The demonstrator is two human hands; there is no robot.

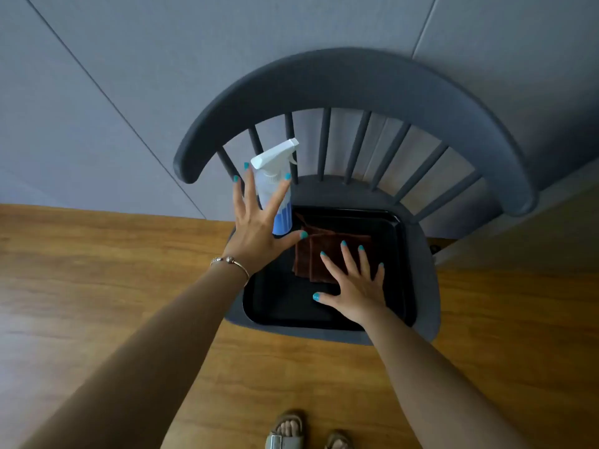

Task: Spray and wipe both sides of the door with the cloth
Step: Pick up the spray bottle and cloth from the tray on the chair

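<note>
Black tray (pixel 327 314) sits on the seat of a grey chair (pixel 340 79). Spray bottle (pixel 275 176) stands upright at the tray's far left corner. Brown folded cloth (pixel 327 251) lies in the tray just right of the bottle. Left hand (pixel 256 228), fingers spread straight, is at the bottle; contact unclear. Right hand (pixel 356 283), fingers spread, is over the cloth's near right part.
</note>
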